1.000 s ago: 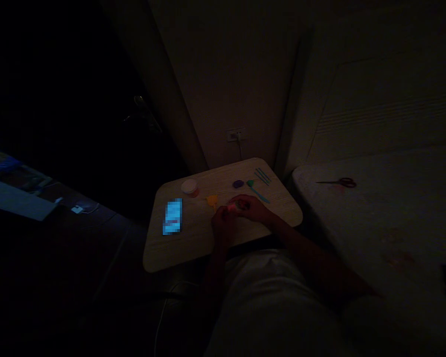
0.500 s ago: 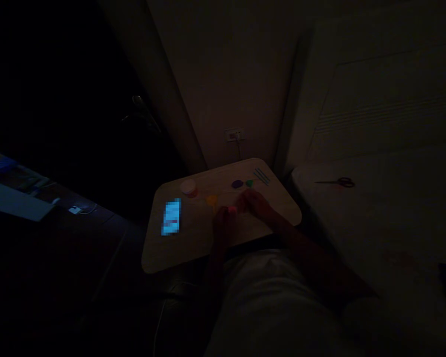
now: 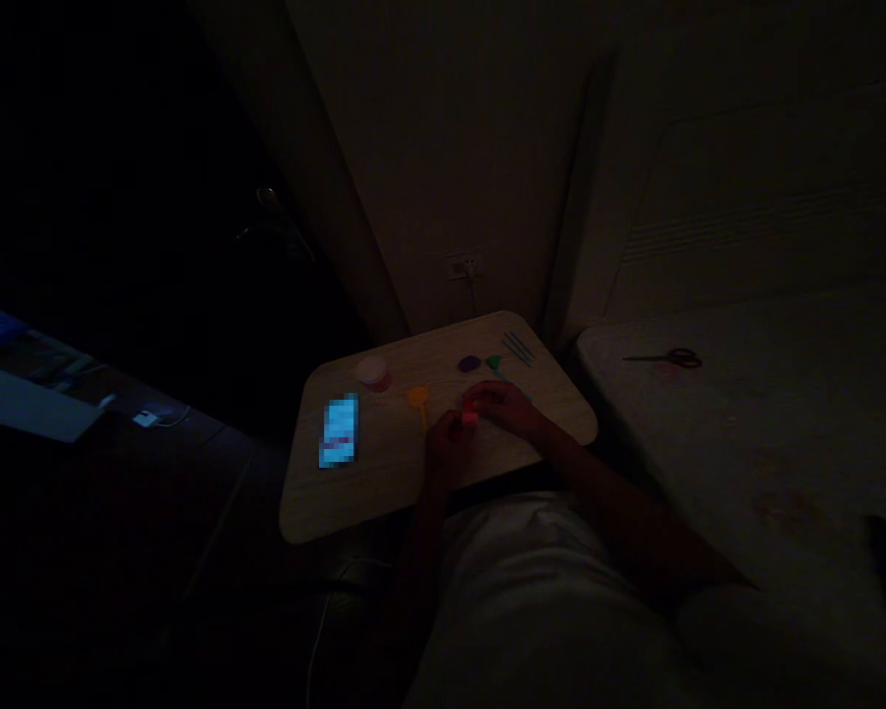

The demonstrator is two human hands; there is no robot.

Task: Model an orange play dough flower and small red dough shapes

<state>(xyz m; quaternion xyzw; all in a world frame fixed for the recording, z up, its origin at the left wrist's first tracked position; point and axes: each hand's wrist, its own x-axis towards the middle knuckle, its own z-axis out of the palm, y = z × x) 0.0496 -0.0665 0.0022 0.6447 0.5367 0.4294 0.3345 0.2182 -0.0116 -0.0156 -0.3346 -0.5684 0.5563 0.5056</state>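
Observation:
Over the small pale table (image 3: 369,492), my left hand (image 3: 445,440) is closed on a small pinkish-red piece (image 3: 471,418), whose exact kind is too dark to make out. My right hand (image 3: 503,406) is pinched at the upper side of the same piece, its fingertips touching it. A yellow-orange tool with a wide head (image 3: 417,397) lies just left of my hands. Beyond them sit a purple oval piece (image 3: 470,363) and a green triangular piece (image 3: 494,362), with several thin sticks (image 3: 518,348) at the far right corner.
A lidded tub (image 3: 373,372) stands at the table's back left, behind a lit phone (image 3: 339,431). Scissors (image 3: 664,358) lie on the bed (image 3: 635,414) to the right. A wall socket (image 3: 464,267) with a plugged cable is behind the table. The room is very dark.
My right hand has moved left and down, bringing its fingers onto the pinkish-red piece in my left hand. A light-blue stick near the green piece now shows more.

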